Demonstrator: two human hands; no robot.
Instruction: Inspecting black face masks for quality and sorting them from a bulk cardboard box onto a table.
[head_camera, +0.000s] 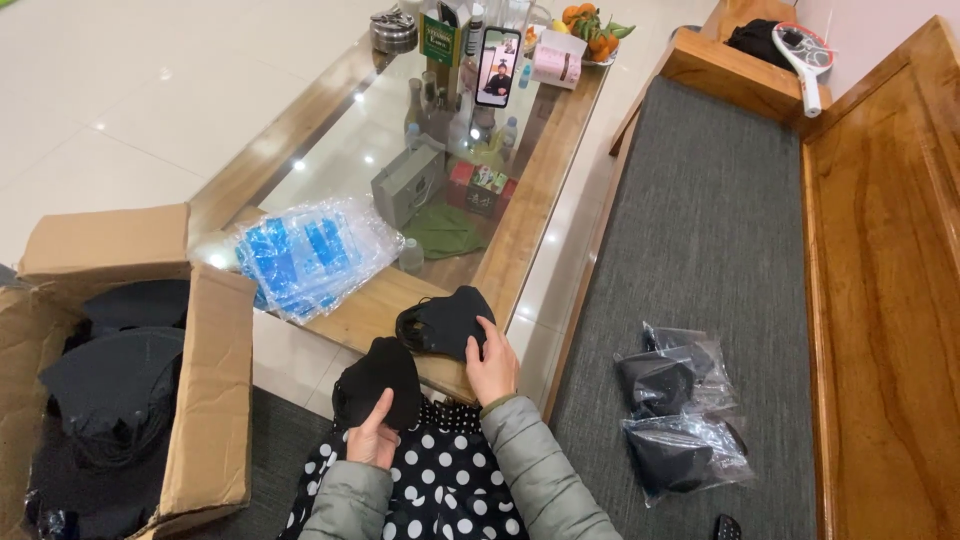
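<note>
My left grip (372, 440) holds a stack of black face masks (378, 385) over my lap, thumb across the front, just short of the surface's (370, 310) near edge. My right grip (492, 365) presses a second black mask bundle (445, 322) flat on that edge, ear loops bunched at its left end.

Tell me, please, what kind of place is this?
Probably a home living room: a glass-topped coffee table, a wooden bench with a grey cushion, and a plate of oranges.
</note>
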